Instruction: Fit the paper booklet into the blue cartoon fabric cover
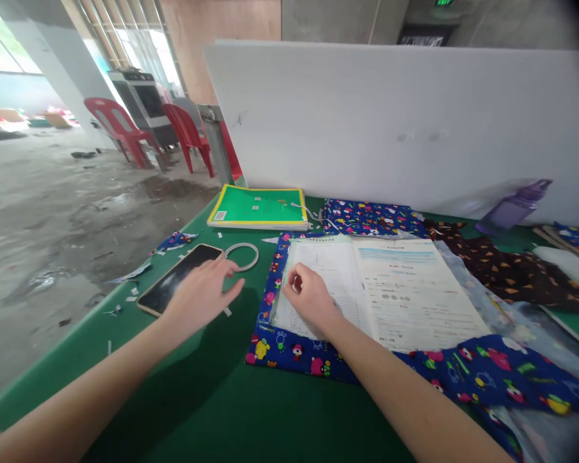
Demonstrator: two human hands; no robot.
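Observation:
My left hand [203, 287] is open, its thumb apart from the fingers, over the phone [174, 278] with a dark screen. Its fingertips are at the near side of a thin whitish ring [242, 256], which looks like a narrow tape roll; whether they touch it, I cannot tell. My right hand [311, 297] is curled closed above the left page of an open booklet [400, 289]. Anything inside those fingers is hidden. Blue cartoon-print fabric [289, 350] lies under the booklet and folds over its left and lower edges.
A green book [258, 204] lies at the back left, near more blue printed fabric [371, 217]. Brown patterned cloth [492, 263] and a purple bottle [514, 206] are at the right. A white panel [390, 122] rises behind the green table [212, 405]. Small scraps lie at the left edge.

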